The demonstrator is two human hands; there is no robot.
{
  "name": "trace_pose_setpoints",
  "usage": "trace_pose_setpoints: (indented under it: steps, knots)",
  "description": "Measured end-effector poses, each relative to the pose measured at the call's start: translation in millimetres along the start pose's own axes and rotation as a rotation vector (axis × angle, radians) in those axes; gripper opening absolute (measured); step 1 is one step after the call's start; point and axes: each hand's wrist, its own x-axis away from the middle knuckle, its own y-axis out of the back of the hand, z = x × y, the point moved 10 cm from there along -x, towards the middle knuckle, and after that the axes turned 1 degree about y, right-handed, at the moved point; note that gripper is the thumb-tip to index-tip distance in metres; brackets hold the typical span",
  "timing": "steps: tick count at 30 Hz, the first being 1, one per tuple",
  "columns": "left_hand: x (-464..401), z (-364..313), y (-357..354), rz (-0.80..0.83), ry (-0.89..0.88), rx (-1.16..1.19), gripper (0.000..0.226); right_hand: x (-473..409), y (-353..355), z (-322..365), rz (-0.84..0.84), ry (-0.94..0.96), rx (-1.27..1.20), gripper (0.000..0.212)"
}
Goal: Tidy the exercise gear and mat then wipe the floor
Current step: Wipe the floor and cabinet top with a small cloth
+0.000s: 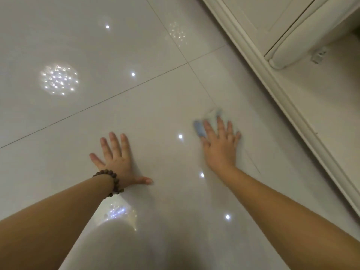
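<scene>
My right hand (221, 145) lies flat, fingers straight and spread, pressing down on a pale cloth with blue edging (211, 116). The cloth sits on the glossy off-white tiled floor (136, 45), mostly hidden under my palm; a blue strip shows just left of my index finger and a pale fold pokes out past my fingertips. It is blurred, so I cannot tell its exact shape. My left hand (116, 162) is well apart from the cloth, to its left and a little nearer to me, planted flat on a bare tile with fingers spread and thumb stretched out to the right; it holds nothing. A bracelet of brown wooden beads (111, 182) circles my left wrist. Thin grout lines cross the floor beyond both hands, and small bright light reflections dot the tiles. A cream-coloured cabinet with a moulded base (292, 78) runs along the right side, near my right hand but not touching it.
</scene>
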Motion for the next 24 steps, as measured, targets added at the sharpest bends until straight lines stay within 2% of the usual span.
trace_pose_setpoints:
  steps: [2,4,5,6,9,11,12,13,14,17,19,20,21,22,24]
  knots:
    - [0,0,-2,-0.007,-0.009,0.01,0.162,83,-25,79,0.072,0.46,0.046,0.049]
    - [-1,0,-2,-0.021,-0.02,-0.006,0.162,130,-25,72,0.146,0.722,0.074,0.048]
    - [-1,0,-2,-0.022,-0.023,-0.005,0.163,127,-19,40,0.129,0.712,0.086,0.048]
    - [-2,0,-1,-0.026,-0.028,-0.001,0.163,116,-9,-2,0.088,0.601,0.112,0.048]
    - [-2,2,-4,-0.035,-0.048,0.002,0.164,73,25,-135,0.024,-0.019,0.083,0.058]
    - [-3,3,-3,-0.05,-0.05,0.002,0.165,66,26,-159,-0.005,-0.402,-0.026,0.057]
    - [-2,4,-3,-0.056,-0.052,0.007,0.165,68,20,-141,-0.003,-0.486,-0.053,0.055]
    - [-2,3,-3,-0.065,-0.057,0.006,0.164,69,13,-105,-0.019,-0.439,-0.054,0.053]
    - [-2,4,-4,-0.075,-0.06,0.001,0.163,71,6,-58,-0.064,-0.297,-0.05,0.053]
    - [-3,6,-3,-0.109,-0.043,-0.005,0.158,109,-30,81,-0.012,0.26,-0.001,0.05]
    - [-1,8,-1,-0.135,-0.054,-0.003,0.153,125,-36,109,0.066,0.533,-0.008,0.048]
    - [0,10,-2,-0.152,-0.065,0.01,0.149,121,-33,100,0.077,0.617,0.016,0.048]
    - [3,15,-2,-0.18,-0.069,0.035,0.146,111,-29,79,0.074,0.638,0.055,0.049]
    - [8,21,-3,-0.218,-0.058,0.065,0.142,96,-24,49,0.049,0.58,0.088,0.051]
    - [25,41,-12,-0.288,0.01,0.115,0.136,59,-3,-29,0.002,0.286,0.106,0.055]
